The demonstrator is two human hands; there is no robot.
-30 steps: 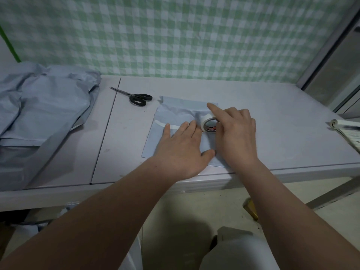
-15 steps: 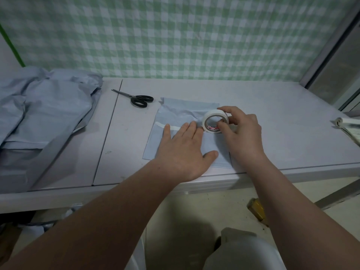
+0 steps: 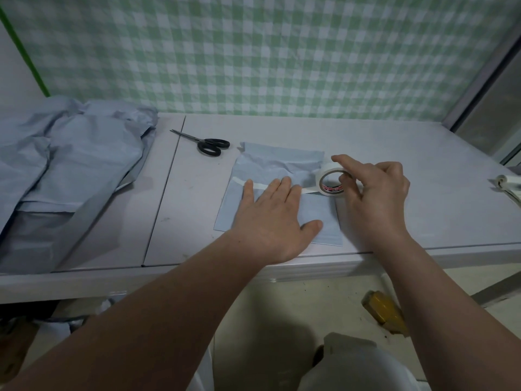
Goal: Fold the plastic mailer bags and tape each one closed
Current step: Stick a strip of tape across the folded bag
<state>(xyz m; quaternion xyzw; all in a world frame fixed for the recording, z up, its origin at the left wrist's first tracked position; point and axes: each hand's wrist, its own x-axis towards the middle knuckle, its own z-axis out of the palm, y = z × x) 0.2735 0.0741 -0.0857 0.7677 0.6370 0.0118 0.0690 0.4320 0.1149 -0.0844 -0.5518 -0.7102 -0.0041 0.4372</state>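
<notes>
Right hand (image 3: pixel 376 193) had drawn tape roll (image 3: pixel 327 169) rightward, gripping it; left hand (image 3: pixel 270 218) pressed flat on folded mailer bag (image 3: pixel 279 162).

"That folded mailer bag (image 3: pixel 270 165) — plastic, is it?"

"Thin matt plastic, smooth on the near half, creased towards the far edge. The heap of bags (image 3: pixel 84 165) on the left is the same film, all crumpled."

"And the tape roll (image 3: pixel 327 169)?"

"White, matt, papery-looking — so is the strip of tape (image 3: pixel 238 181)."

"The scissors (image 3: pixel 205 143)?"

"Black plastic handles, dull metal blades. The table (image 3: pixel 437 198) is smooth, faintly glossy, scuffed in spots."
</notes>
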